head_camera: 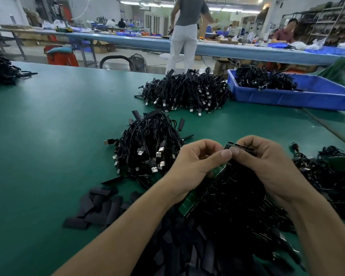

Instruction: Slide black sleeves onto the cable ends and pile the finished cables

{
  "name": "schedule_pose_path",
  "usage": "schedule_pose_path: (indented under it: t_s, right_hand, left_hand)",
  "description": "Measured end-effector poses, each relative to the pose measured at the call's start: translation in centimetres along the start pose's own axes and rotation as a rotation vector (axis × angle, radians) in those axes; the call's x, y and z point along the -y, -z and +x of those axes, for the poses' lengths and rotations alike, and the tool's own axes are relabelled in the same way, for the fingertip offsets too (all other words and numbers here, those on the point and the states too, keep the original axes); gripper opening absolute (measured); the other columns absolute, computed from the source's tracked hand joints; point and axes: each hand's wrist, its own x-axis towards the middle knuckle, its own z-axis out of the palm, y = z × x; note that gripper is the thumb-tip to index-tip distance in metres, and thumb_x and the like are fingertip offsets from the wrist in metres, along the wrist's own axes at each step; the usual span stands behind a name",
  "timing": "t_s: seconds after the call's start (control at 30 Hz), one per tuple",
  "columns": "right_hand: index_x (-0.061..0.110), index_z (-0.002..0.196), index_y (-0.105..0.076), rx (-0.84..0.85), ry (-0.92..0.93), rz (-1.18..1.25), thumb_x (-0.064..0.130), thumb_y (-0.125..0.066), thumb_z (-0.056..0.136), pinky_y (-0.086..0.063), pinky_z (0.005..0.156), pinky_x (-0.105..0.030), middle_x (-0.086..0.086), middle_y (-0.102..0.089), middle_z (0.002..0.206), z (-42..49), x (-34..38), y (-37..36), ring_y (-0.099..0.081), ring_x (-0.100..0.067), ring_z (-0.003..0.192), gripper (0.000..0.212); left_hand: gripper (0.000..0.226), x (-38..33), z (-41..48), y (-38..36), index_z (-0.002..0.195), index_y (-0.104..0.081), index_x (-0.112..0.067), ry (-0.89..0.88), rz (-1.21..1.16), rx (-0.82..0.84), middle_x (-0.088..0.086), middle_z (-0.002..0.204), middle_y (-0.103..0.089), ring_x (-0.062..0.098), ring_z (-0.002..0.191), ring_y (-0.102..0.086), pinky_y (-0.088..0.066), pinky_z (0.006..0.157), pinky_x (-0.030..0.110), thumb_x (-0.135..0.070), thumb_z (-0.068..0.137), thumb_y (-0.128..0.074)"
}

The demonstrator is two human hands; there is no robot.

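- The fingers of the left hand are curled. Thumb and forefinger pinch the left edge of a small board-like cable end, and the other fingers are folded toward the palm.
- The right hand grips the same cable end from the other side, its thumb tip touching the left thumb tip and its bent knuckles arched over the piece.
- Most of the cable end is hidden behind the right fingers, so I cannot tell whether a sleeve is on it.
- Both hands are held up off the counter with their backs toward the camera. The bare forearms come in from the lower edge and converge at the pinch.
- The held cable end is just to the right of the near cable pile, a heap of coiled black cables with USB plugs sticking out.
- Right of that pile and directly under the hands lies a dark heap of cables, with a green strip of boards slanting across it.
- In front of the near cable pile, toward the camera, loose black sleeves lie flat on the green counter.
- Beyond the near cable pile sits a far cable pile.
- Beyond it and well to the right stands a blue bin holding more cables.
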Motion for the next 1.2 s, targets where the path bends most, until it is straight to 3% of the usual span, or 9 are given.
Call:
schedule_pose_path:
  t_s: [0.17, 0.4, 0.67, 0.77, 0.83, 0.93, 1.03, 1.13, 1.2]
  right_hand:
    - [0.019, 0.076, -0.075, 0.06, -0.046, 0.099, 0.055, -0.095, 0.045, -0.054, 0.055, -0.02, -0.007, -0.071, 0.074, -0.1, -0.2, 0.1, -0.065, -0.012, 0.061, 0.051]
    - [0.016, 0.078, -0.076, 0.109, -0.095, 0.18, 0.044, -0.094, 0.056, -0.056, 0.055, -0.023, -0.009, -0.073, 0.075, -0.3, 0.0, -0.4, -0.068, -0.015, 0.061, 0.04]
    - [0.022, 0.083, -0.066, -0.611, -0.102, 0.096, 0.031, -0.075, 0.086, -0.057, 0.051, -0.028, 0.0, -0.069, 0.076, 0.3, 0.6, 1.0, -0.065, -0.012, 0.058, 0.013]
    - [0.02, 0.094, -0.062, -0.843, -0.074, -0.001, 0.028, -0.069, 0.094, -0.058, 0.075, -0.034, -0.004, -0.066, 0.096, 0.6, 0.1, 2.1, -0.064, -0.02, 0.083, 0.011]
    - [0.019, 0.106, -0.06, -0.912, -0.002, -0.13, 0.023, -0.065, 0.097, -0.052, 0.074, -0.019, 0.0, -0.062, 0.098, 0.6, 0.2, 2.5, -0.061, -0.018, 0.092, 0.012]
    - [0.023, 0.126, -0.058, -0.88, 0.09, -0.484, 0.017, -0.064, 0.096, -0.047, 0.089, -0.021, 0.002, -0.058, 0.118, 0.2, 1.0, 2.3, -0.057, -0.013, 0.107, 0.031]
    - [0.023, 0.123, -0.065, -0.743, 0.268, -0.846, 0.015, -0.066, 0.093, -0.041, 0.095, -0.025, 0.003, -0.055, 0.118, -0.5, 2.5, 0.4, -0.053, -0.012, 0.107, 0.032]
    - [0.024, 0.112, -0.071, -0.338, 0.325, -0.979, 0.015, -0.07, 0.091, -0.036, 0.09, -0.003, 0.009, -0.063, 0.106, -1.0, 3.5, -2.9, -0.058, -0.007, 0.099, 0.023]
    - [0.03, 0.114, -0.07, -0.083, 0.296, -1.196, 0.024, -0.071, 0.09, -0.031, 0.105, -0.012, 0.013, -0.065, 0.115, -1.3, 3.0, -5.0, -0.055, -0.006, 0.11, 0.025]
  left_hand:
    - [0.011, -0.1, -0.1, 0.6, 0.072, -0.072, -0.029, 0.092, -0.132, 0.103, -0.014, 0.068, -0.061, 0.0, 0.063, -0.054, -0.045, 0.059, 0.016, -0.028, 0.082, -0.076]
    - [0.006, 0.2, -0.2, 0.6, 0.081, -0.07, -0.015, 0.178, -0.378, 0.191, -0.005, 0.074, -0.067, 0.006, 0.065, -0.061, -0.053, 0.066, 0.018, -0.02, 0.082, -0.068]
    - [0.007, -2.4, -0.1, 2.1, 0.087, -0.063, -0.018, -0.036, -0.692, -0.102, 0.006, 0.088, -0.072, 0.02, 0.078, -0.07, -0.059, 0.085, 0.042, -0.022, 0.089, -0.058]
    - [0.007, -4.6, -0.2, 3.2, 0.086, -0.06, -0.022, -0.147, -0.696, -0.228, -0.003, 0.069, -0.062, 0.009, 0.055, -0.057, -0.059, 0.061, 0.03, -0.028, 0.089, -0.059]
    - [0.007, -6.1, -0.4, 4.1, 0.087, -0.058, -0.024, -0.227, -0.59, -0.333, -0.007, 0.063, -0.054, 0.003, 0.047, -0.043, -0.042, 0.044, 0.016, -0.03, 0.087, -0.059]
    - [0.009, -7.5, -1.0, 5.5, 0.09, -0.057, -0.025, -0.353, -0.215, -0.487, -0.009, 0.063, -0.045, 0.004, 0.048, -0.029, -0.026, 0.041, 0.015, -0.026, 0.099, -0.055]
    - [0.017, -7.4, -1.4, 6.1, 0.097, -0.064, -0.024, -0.375, 0.141, -0.599, -0.015, 0.061, -0.043, 0.004, 0.053, -0.033, -0.03, 0.047, 0.015, -0.024, 0.105, -0.049]
    - [0.021, -6.7, -1.4, 6.3, 0.113, -0.065, -0.025, -0.36, 0.386, -0.605, -0.013, 0.059, -0.042, 0.003, 0.049, -0.031, -0.029, 0.045, 0.015, -0.019, 0.106, -0.046]
    - [0.026, -6.1, -1.4, 6.4, 0.121, -0.063, -0.025, -0.333, 0.485, -0.552, -0.011, 0.06, -0.044, 0.003, 0.043, -0.032, -0.028, 0.042, 0.012, -0.014, 0.105, -0.046]
